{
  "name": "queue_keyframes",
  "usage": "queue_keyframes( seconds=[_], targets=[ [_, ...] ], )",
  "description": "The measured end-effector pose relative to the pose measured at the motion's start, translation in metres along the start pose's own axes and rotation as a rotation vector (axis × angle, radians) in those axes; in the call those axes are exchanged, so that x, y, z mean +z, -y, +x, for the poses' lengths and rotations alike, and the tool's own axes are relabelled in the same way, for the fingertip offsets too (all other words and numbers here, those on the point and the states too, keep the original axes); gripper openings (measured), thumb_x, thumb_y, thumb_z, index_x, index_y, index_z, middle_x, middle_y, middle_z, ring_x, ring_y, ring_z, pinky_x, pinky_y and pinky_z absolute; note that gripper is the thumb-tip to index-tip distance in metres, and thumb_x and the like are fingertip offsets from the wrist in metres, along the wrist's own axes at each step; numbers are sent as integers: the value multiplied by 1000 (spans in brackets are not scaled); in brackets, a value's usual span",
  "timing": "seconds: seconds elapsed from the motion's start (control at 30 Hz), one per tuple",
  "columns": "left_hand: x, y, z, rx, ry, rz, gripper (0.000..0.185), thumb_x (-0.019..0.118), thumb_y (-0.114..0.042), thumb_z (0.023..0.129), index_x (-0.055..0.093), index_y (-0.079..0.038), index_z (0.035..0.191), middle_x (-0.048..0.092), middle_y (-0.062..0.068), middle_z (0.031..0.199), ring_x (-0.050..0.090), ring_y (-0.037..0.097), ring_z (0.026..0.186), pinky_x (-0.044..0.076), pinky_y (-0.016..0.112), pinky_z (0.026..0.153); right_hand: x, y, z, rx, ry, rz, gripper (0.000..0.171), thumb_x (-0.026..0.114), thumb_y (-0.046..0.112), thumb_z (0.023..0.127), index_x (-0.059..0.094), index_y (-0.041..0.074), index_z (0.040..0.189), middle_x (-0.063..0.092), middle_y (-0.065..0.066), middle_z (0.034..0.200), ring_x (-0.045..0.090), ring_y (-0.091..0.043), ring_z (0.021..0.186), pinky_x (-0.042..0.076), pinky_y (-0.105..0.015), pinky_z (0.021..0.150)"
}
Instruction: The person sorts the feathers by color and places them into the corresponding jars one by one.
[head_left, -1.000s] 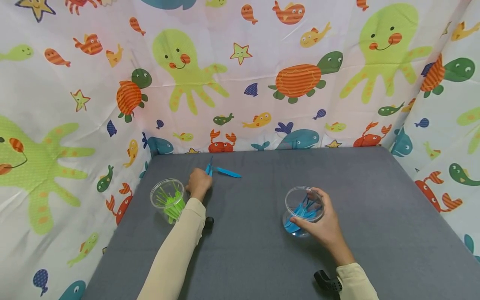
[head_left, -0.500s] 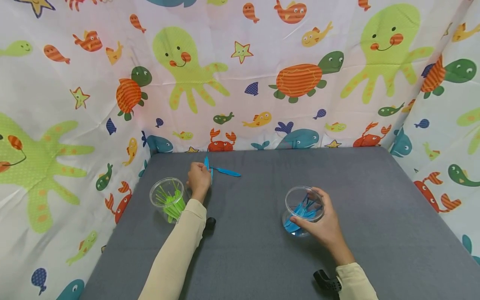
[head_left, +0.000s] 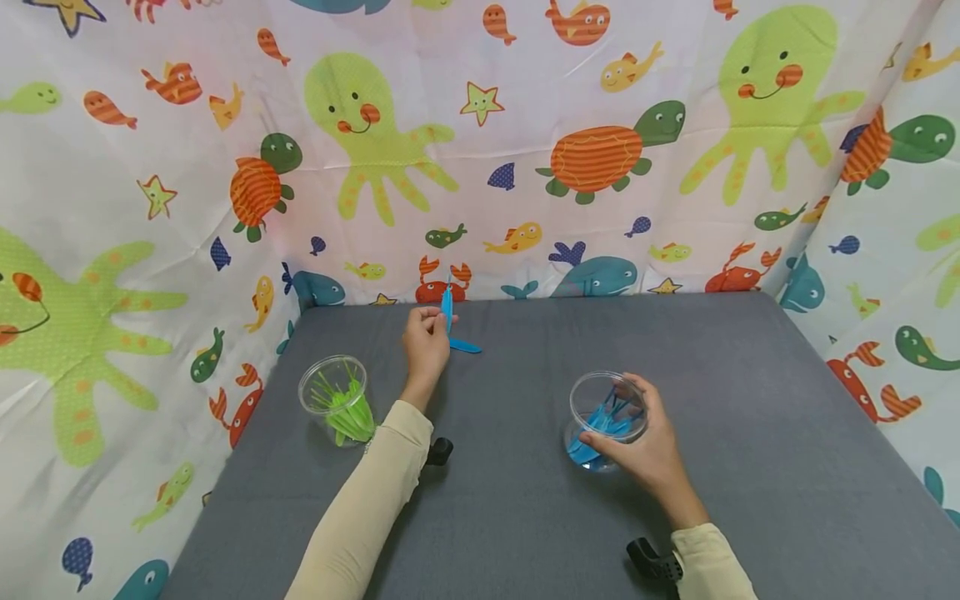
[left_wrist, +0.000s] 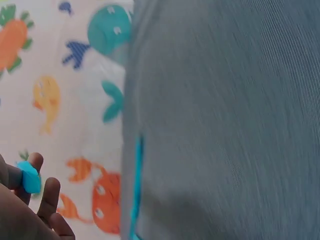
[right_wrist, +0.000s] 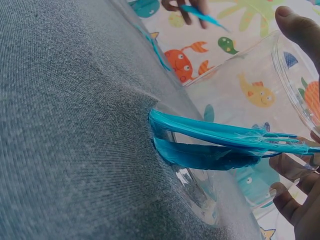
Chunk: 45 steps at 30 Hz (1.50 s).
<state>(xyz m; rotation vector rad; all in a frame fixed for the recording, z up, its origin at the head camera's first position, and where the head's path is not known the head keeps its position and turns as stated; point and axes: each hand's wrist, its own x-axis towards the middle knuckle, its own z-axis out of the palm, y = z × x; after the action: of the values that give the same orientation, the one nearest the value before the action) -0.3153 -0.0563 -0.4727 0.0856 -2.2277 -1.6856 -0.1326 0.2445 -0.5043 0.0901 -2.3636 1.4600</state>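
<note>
My left hand [head_left: 426, 346] pinches a blue feather [head_left: 447, 307] and holds it upright near the table's far edge. Another blue feather [head_left: 467, 346] lies on the table just right of that hand; the left wrist view also shows this lying feather [left_wrist: 137, 185]. With thumb and fingers spread around it, my right hand [head_left: 654, 442] grips a clear plastic cup [head_left: 576, 408] standing on the table. Inside are several blue feathers [right_wrist: 215, 142], quills toward the rim. Left of my left forearm stands a second clear cup [head_left: 303, 390] with several green feathers [head_left: 347, 410] in it.
A grey cloth [head_left: 510, 500] covers the table. Printed sea-animal curtains [head_left: 510, 208] hang behind it and along both sides. A black wrist device [head_left: 654, 562] sits at the right cuff, with another black device [head_left: 440, 452] beside the left sleeve.
My left hand picked up one blue feather from the table, raised it upright and moved a little right. The right hand and its cup have stayed in place.
</note>
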Motion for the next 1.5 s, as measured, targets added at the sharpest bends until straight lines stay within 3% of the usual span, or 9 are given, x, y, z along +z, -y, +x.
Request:
queue_keyframes(
  seconds=[0.17,0.37,0.47,0.63,0.8,1.1,1.3,1.37,1.5],
  targets=[
    [15,-22,-14,16,72,-138,17,55,-18,106,55,-5,117,79,9,108,66,15,92,42,22,65,0,0,0,-2,1,0,102,95,17,69,36,15,152,55,-16,146,52,-28,134,39,-67,109],
    [28,-40,-33,22,151,-222,22,56,-19,106,54,-5,123,78,9,111,37,10,57,28,23,52,0,0,-1,2,6,4,102,95,16,69,36,15,152,55,-15,147,52,-27,134,40,-65,109],
    [33,-48,-39,23,191,-260,26,56,-20,106,52,-5,127,78,8,113,40,10,61,29,25,56,-1,0,0,1,6,8,101,95,16,69,36,13,152,55,-15,147,52,-28,134,39,-66,109],
    [40,-57,-47,47,246,-306,36,56,-19,106,54,-3,138,78,10,113,64,13,100,37,25,70,-1,1,0,11,3,6,102,95,18,70,36,14,152,55,-15,147,53,-28,135,41,-63,109],
    [46,-64,-54,59,276,-351,30,58,-16,105,63,-6,132,77,13,113,67,18,121,41,22,73,-1,0,0,12,4,6,101,95,18,70,36,16,152,55,-16,147,53,-28,135,41,-63,109],
    [54,-75,-66,61,334,-412,22,58,-16,104,67,-5,121,77,14,114,66,17,122,49,30,95,0,0,1,-1,0,14,102,95,17,69,36,15,152,54,-17,147,52,-29,135,39,-66,109],
    [60,-83,-83,55,409,-431,21,58,-18,105,67,-6,119,77,12,114,63,10,88,37,26,70,1,1,1,-6,-5,8,102,96,17,69,36,13,152,54,-16,147,52,-29,134,40,-66,108],
    [63,-84,-90,61,441,-438,21,57,-19,105,66,-6,119,77,12,114,63,10,90,38,25,72,1,0,1,-8,-7,10,102,96,16,68,36,13,152,55,-16,146,53,-29,134,40,-65,108],
    [70,-82,-105,79,505,-442,19,56,-18,106,64,-7,119,77,12,115,64,12,117,45,27,87,1,0,0,-7,-10,-2,103,96,16,68,36,12,152,55,-16,146,53,-29,133,42,-63,108]
  ],
)
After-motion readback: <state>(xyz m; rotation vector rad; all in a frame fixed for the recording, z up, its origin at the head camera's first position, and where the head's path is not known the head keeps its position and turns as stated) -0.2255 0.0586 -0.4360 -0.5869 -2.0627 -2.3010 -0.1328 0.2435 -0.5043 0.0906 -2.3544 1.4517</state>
